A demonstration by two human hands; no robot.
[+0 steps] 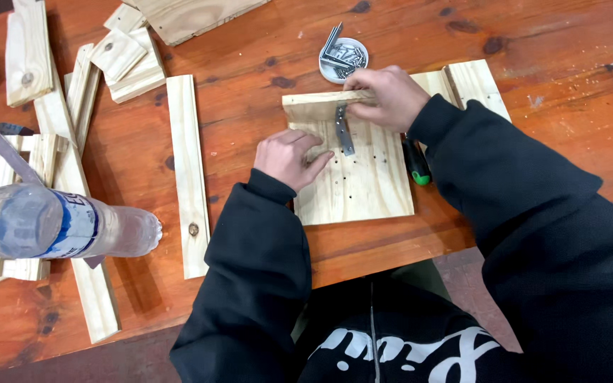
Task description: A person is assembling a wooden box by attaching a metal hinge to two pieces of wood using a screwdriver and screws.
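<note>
1. A reddish wooden desk is being used as the work surface, strewn with pale wood offcuts and a long slat – all pushed aside to the left.
2. A square plywood board is being kept flat at the near edge, with a narrow strip stood along its far side.
3. A metal angle bracket is being pressed into that corner by the right hand, whose fingers are curled over strip and bracket – apparently to keep the joint square.
4. The board is being steadied by the left hand, loosely curled, nothing gripped.
5. A white dish of brackets is being kept within reach; a plastic bottle is lying on its side.
</note>
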